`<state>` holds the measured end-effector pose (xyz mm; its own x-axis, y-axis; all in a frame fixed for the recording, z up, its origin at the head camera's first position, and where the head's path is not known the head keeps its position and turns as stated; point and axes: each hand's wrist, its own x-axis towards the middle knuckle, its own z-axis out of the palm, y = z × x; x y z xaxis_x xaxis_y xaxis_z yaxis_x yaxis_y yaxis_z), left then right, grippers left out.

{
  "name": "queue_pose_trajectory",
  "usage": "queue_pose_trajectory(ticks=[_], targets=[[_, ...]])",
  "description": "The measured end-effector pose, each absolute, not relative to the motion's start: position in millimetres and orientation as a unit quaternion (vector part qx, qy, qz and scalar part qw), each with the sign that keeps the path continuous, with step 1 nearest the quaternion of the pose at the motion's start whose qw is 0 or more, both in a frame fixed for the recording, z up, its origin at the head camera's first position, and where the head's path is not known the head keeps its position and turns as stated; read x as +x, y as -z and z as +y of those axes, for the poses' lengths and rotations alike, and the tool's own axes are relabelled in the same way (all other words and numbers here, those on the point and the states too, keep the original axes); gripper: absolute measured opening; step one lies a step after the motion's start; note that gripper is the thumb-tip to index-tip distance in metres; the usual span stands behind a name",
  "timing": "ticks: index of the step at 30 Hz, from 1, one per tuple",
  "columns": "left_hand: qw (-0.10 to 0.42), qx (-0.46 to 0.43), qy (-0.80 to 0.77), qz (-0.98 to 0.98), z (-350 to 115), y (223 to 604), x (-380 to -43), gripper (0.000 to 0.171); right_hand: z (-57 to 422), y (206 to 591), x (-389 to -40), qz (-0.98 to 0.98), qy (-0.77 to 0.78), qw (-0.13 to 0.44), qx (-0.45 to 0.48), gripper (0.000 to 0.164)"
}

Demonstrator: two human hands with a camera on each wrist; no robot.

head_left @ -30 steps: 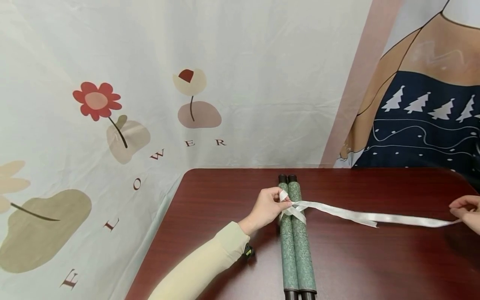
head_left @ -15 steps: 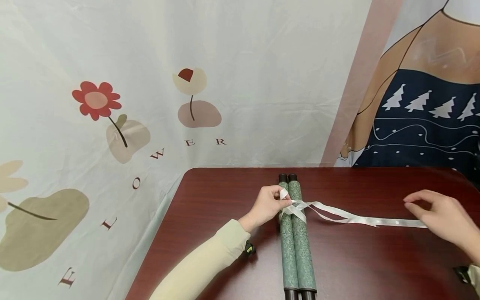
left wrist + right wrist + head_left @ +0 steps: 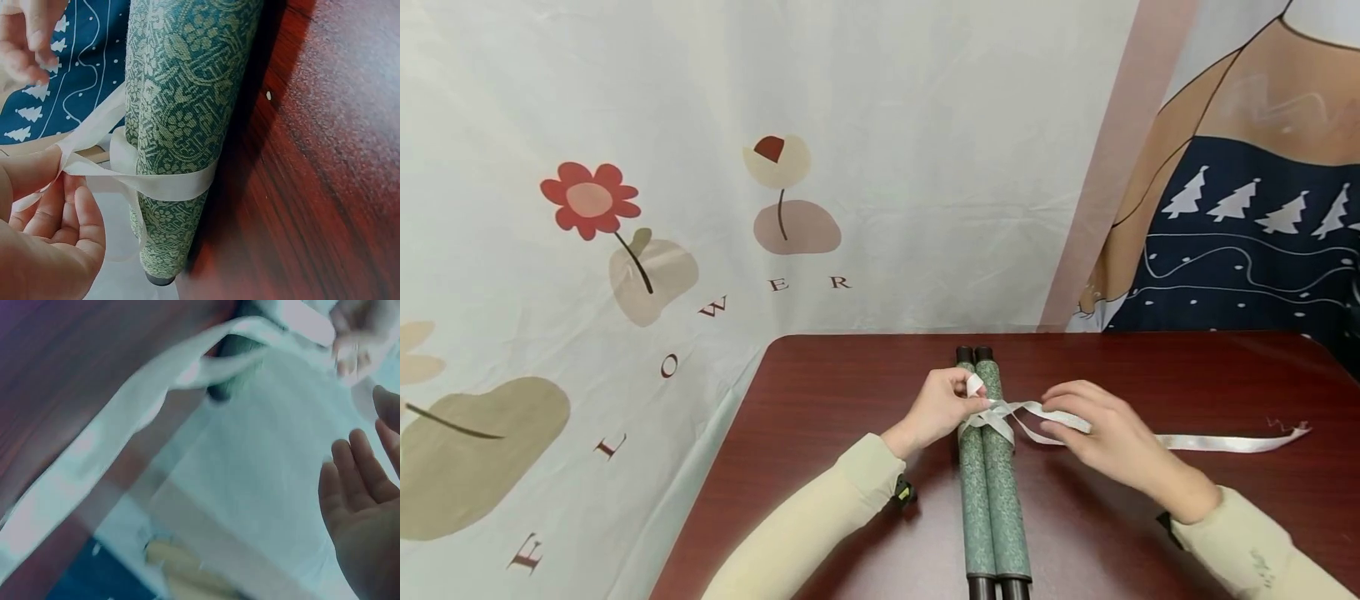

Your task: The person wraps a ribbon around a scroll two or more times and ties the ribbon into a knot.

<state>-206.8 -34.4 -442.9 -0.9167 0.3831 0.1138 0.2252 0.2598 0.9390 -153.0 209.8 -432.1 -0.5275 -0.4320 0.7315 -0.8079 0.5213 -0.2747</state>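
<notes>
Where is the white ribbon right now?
In the head view, right of centre, the white ribbon wraps around two green rolls, pinched by the left hand, with one end trailing right over the table.

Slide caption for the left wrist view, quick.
Left hand pinches white ribbon wrapped across a green patterned roll.
</notes>
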Motion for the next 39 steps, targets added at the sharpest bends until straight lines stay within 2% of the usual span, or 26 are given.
queue_pose_trajectory(ticks=[6, 15, 26, 33, 39], targets=[[0.083, 0.191, -0.587, 0.782, -33, 442, -207, 0.009, 173, 447, -166, -0.822, -0.309, 0.276, 0.390, 0.028], [0.127, 0.145, -0.625, 0.757, -32, 442, -206, 0.008, 152, 466, -173, -0.836, -0.306, 0.247, 0.382, 0.027], [0.131, 0.118, -0.637, 0.750, -30, 447, -209, 0.014, 142, 474, -176, -0.817, -0.309, 0.295, 0.388, 0.024], [0.134, 0.100, -0.661, 0.732, -32, 445, -210, 0.016, 143, 471, -176, -0.827, -0.277, 0.300, 0.386, 0.029], [0.142, 0.102, -0.654, 0.736, -35, 444, -207, 0.016, 144, 469, -177, -0.838, -0.244, 0.298, 0.387, 0.023]])
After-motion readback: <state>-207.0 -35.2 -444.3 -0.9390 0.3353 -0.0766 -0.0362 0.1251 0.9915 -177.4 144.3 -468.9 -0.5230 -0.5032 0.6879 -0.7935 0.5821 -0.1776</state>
